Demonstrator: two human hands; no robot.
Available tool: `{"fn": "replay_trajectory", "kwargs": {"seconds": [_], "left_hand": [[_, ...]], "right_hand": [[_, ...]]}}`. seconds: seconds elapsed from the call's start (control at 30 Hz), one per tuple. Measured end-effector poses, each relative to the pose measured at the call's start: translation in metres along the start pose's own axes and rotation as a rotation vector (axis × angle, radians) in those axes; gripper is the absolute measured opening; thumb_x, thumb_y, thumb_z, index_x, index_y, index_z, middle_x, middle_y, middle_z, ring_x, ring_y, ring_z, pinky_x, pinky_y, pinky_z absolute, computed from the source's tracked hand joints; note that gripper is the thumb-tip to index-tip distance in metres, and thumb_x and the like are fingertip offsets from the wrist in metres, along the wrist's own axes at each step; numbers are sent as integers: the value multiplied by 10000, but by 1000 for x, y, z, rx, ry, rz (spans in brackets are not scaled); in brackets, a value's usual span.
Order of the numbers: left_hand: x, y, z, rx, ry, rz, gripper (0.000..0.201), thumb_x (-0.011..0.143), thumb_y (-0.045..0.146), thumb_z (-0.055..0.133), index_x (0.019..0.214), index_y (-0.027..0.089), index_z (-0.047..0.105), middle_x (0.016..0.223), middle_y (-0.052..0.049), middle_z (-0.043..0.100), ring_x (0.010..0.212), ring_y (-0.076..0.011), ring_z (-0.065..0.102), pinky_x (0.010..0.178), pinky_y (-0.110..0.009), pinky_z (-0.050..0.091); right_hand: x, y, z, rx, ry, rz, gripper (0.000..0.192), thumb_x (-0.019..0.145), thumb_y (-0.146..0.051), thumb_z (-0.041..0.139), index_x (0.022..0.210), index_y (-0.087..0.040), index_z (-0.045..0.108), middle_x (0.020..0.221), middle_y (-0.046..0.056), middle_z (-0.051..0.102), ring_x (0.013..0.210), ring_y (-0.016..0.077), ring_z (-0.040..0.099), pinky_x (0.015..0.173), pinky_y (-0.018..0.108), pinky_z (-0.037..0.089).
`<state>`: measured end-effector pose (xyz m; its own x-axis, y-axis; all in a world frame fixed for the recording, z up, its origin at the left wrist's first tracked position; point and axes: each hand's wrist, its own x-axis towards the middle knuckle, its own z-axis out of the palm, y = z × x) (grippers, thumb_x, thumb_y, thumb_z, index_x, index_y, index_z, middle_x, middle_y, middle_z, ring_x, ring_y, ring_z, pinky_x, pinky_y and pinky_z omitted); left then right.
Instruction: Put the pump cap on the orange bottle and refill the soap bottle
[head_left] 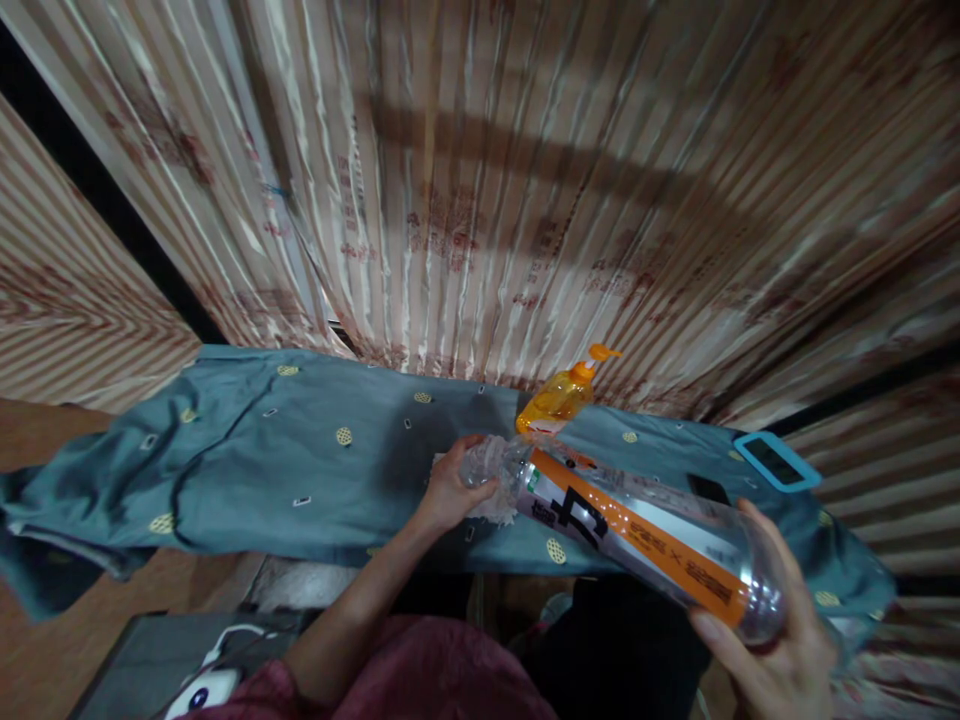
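A large clear plastic bottle point(637, 530) with an orange and white label lies slantwise above the table. Its base end is higher and nearer to me, on the right. My right hand point(780, 620) grips it round the base, thumb on the near side. At the narrow end my left hand point(454, 490) is closed on clear, ridged plastic, which seems to be the bottle's neck; glare blurs where it ends. Below the narrow end lies a whitish, crumpled-looking piece point(495, 508), partly hidden. Just behind stands an orange pump bottle point(556, 402) with yellow liquid.
A green patterned cloth point(247, 470) covers the narrow table. On its right lie a dark phone-like object point(709, 488) and a blue-framed device point(778, 461). Striped curtains point(465, 230) hang close behind. At lower left, a white device point(204, 692) with a cable rests on a grey surface.
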<state>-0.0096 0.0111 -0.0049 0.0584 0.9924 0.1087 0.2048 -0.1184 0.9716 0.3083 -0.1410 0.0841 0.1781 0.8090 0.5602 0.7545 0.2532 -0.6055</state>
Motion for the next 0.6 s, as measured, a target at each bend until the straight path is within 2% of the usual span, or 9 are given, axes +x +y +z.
{"fn": "replay_trajectory", "kwargs": {"seconds": [0.23,0.4,0.6], "left_hand": [[0,1,0,9,10,6,585,686,176,889,1244,234,723,1280,-58,826,1205,-290,779,1118,-431,595],[-1,-1,0,0,15,-3,600,688,169,892,1257,237,718,1271,-54,832,1191,-289,781,1114,-441,599],[0,1,0,-2,11,2,584,685,172,890,1240,239,720,1265,-53,829,1183,-295,785,1111,-447,603]], "right_hand": [[-3,3,-1,-9,-12,-6,1001,832,-497,907,1713,-343,458,1695,34,542,1381,329,650,1076,350,497],[-3,-2,0,-13,24,51,1019,809,-569,900,1699,-298,484,1669,85,566,1391,402,638,1100,441,495],[-3,3,-2,-9,-8,72,1050,788,-539,928,1706,-308,471,1691,86,539,1404,415,630,1113,460,507]]}}
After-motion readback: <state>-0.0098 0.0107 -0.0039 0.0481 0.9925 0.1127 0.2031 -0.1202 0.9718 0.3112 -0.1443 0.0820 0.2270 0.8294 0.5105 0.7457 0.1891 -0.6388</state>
